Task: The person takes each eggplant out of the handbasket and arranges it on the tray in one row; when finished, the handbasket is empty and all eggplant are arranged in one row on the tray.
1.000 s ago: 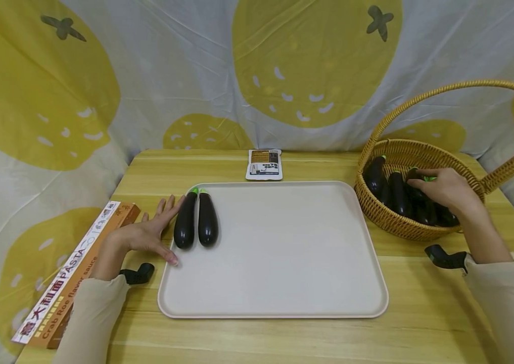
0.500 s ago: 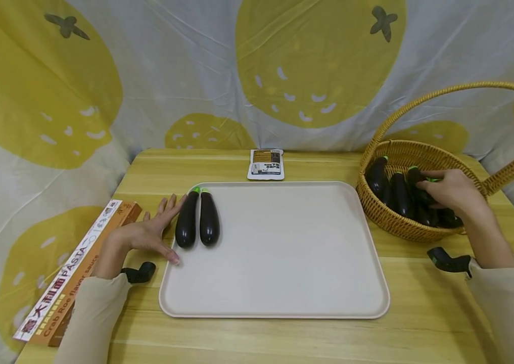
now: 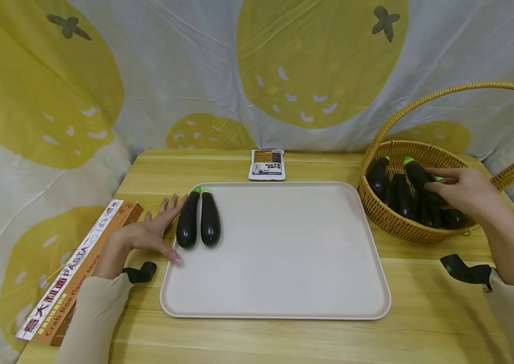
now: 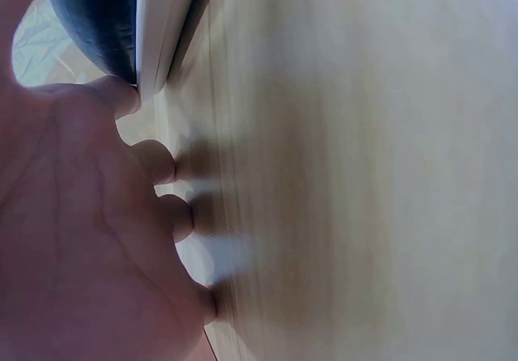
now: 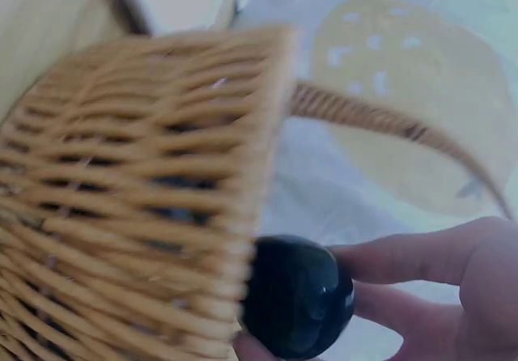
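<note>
Inside the wicker basket (image 3: 398,230) at the right, my right hand (image 3: 472,194) pinches a dark eggplant (image 3: 419,177) whose green stem end points up and away. The right wrist view shows the blunt end of this eggplant (image 5: 295,296) between thumb and fingers, by the basket rim. Several more eggplants (image 3: 377,177) lie in the basket, partly hidden. My left hand (image 3: 149,235) rests with spread fingers at the left edge of the white tray (image 3: 284,253). Its fingertips are by the left one of two eggplants (image 3: 187,222) lying side by side on the tray.
A long pasta box (image 3: 75,273) lies slanted at the table's left, under the left forearm. Behind the tray is a small printed packet (image 3: 267,165). The basket's tall handle (image 3: 457,86) arches over the right side, and a patterned curtain (image 3: 193,65) hangs behind the table.
My right hand has drawn the pinched eggplant upward among the others and shifted a little to the right, so more of the eggplant shows. The left hand stays in place.
</note>
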